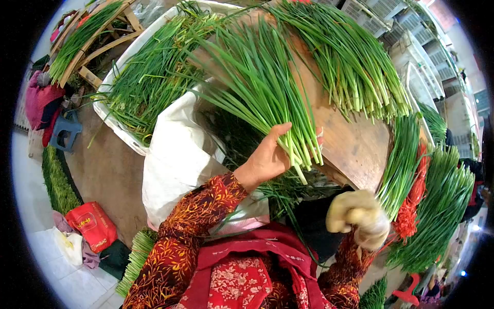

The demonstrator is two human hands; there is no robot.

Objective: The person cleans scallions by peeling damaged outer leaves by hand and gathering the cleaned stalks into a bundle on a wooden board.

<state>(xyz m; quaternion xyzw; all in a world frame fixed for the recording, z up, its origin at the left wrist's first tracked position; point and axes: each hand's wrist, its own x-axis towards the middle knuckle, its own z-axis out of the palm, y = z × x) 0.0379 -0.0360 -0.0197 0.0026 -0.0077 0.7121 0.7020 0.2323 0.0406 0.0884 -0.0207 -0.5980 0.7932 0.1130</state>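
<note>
Head view: yellow lettering on a red bag [92,226], lower left, is too small to read. A bunch of green stalks [265,85] slants, leaf tips up and leftward, pale ends toward the person. The left hand [270,157] clamps it near those ends, a wooden board [355,147] behind. The right hand [358,216] is blurred; I cannot tell whether its fingers are together.

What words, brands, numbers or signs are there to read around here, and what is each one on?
None can be read for certain.
Red bag: yellow lettering in two places, too small and slanted to make out.
Apron: pale marks on its dark-red band, too unclear to say whether they are writing.
Greens in the left hand: no label shows.
</note>
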